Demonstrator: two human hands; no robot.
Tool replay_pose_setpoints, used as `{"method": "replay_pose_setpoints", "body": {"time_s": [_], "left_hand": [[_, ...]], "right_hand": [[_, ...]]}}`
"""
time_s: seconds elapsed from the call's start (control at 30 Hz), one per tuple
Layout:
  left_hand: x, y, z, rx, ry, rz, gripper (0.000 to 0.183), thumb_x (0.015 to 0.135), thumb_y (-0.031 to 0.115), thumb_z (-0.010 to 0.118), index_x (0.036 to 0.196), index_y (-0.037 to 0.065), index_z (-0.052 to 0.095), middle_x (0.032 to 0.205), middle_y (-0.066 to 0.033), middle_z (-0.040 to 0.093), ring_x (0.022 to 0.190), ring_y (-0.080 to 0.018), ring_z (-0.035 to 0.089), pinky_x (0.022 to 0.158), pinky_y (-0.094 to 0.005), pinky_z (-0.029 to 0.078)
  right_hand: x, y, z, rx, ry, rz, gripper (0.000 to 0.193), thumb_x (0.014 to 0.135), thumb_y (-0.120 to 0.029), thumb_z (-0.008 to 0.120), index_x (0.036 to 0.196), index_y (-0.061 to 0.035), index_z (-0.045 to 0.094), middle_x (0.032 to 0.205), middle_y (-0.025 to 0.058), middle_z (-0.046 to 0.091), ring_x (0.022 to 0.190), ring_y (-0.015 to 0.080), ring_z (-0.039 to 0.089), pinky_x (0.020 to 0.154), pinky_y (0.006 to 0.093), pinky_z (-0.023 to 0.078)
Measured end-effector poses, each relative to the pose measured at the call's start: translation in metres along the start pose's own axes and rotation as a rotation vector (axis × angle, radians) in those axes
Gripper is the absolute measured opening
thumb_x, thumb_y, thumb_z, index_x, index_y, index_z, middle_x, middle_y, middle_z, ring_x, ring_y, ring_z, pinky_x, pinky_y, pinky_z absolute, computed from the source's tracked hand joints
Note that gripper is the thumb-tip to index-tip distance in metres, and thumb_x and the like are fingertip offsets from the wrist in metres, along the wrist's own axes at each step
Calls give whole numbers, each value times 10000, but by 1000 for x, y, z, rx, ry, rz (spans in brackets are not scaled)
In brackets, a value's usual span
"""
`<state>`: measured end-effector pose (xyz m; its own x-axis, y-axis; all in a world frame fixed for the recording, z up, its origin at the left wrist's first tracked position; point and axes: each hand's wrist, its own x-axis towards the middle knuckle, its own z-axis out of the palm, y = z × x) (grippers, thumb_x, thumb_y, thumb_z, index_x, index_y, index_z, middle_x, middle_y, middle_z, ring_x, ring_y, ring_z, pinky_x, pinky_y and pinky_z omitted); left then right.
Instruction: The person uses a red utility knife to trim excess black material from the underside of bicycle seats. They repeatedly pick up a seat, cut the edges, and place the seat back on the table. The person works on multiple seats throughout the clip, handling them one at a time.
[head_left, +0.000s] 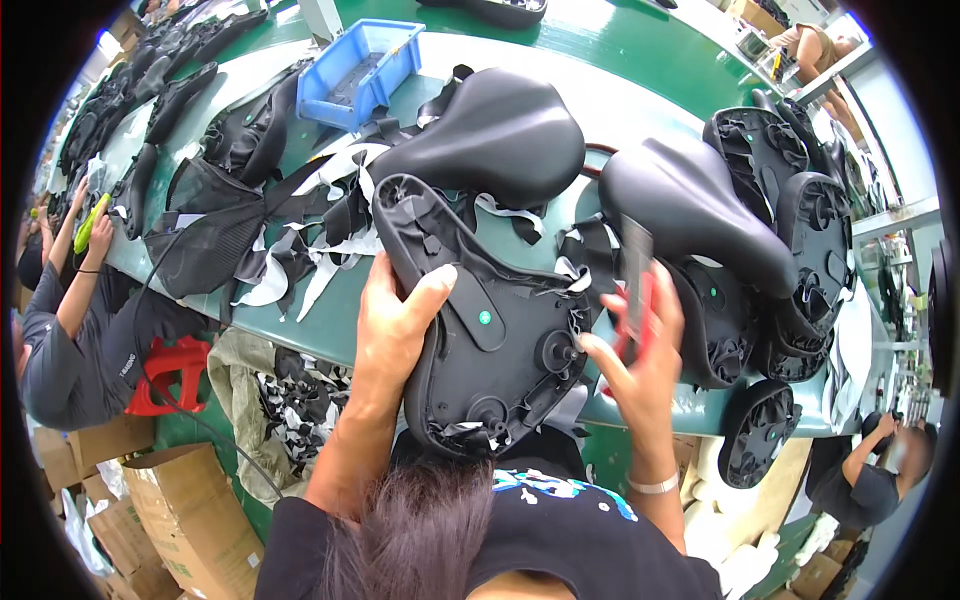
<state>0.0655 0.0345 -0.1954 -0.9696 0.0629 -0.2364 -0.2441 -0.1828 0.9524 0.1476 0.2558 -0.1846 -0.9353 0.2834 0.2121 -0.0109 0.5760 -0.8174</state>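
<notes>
My left hand [395,320] grips the narrow side of a black bicycle saddle [470,375], thumb on its underside. The saddle is held underside up near the table's front edge, showing a green dot, round mounts and bunched cover fabric along its rim. At its right edge, my right hand [645,350] is closed around red-handled scissors [638,255], their blades pointing away from me and blurred. Fingers of that hand are close to loose fabric at the saddle's rim; I cannot tell whether they touch it.
Finished-looking saddles [500,130] lie top up behind; others [820,240] are stacked underside up at the right. Black and white scraps [310,250] litter the green table [300,335] beside a blue bin [355,80]. People [75,330] work at left and right. Cardboard boxes [195,510] stand lower left.
</notes>
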Motion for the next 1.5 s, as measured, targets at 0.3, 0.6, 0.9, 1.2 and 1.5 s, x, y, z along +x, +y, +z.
{"method": "replay_pose_setpoints", "body": {"time_s": [0.3, 0.6, 0.9, 1.2, 1.5], "left_hand": [[-10, -17, -18, 939, 458, 712, 496, 741, 79, 730, 1182, 17, 514, 987, -80, 548, 1011, -228, 515, 905, -369, 396], [36, 0, 52, 1115, -678, 772, 192, 773, 260, 702, 896, 118, 662, 852, -34, 551, 872, -213, 523, 818, -374, 365], [22, -5, 72, 1032, -553, 588, 162, 707, 221, 722, 674, 103, 617, 736, 6, 572, 799, -183, 527, 853, -383, 326], [24, 7, 61, 1120, -478, 674, 314, 703, 356, 772, 746, 70, 649, 775, -54, 581, 806, -221, 521, 739, -358, 393], [29, -13, 76, 917, -608, 642, 141, 689, 153, 718, 648, 96, 596, 713, 19, 587, 773, -154, 506, 783, -339, 289]], "right_hand": [[52, 23, -28, 240, 96, 68, 668, 825, 25, 606, 1417, -83, 318, 992, 75, 579, 667, 63, 516, 541, 194, 449], [-18, 14, -33, 137, -160, 205, 567, 892, -33, 566, 1417, -39, 352, 973, 130, 664, 672, 144, 620, 605, 279, 507], [-39, 16, -38, -82, -206, 111, 466, 869, -32, 612, 1316, 0, 485, 1081, 206, 658, 816, 295, 698, 698, 337, 533], [-14, 11, -34, -119, -188, -1, 440, 885, -32, 591, 1309, 11, 482, 1169, 221, 622, 896, 302, 688, 744, 341, 525], [-34, 15, -36, -47, -120, 133, 452, 894, -44, 590, 1330, -15, 474, 1132, 204, 642, 893, 292, 686, 750, 325, 521]]}}
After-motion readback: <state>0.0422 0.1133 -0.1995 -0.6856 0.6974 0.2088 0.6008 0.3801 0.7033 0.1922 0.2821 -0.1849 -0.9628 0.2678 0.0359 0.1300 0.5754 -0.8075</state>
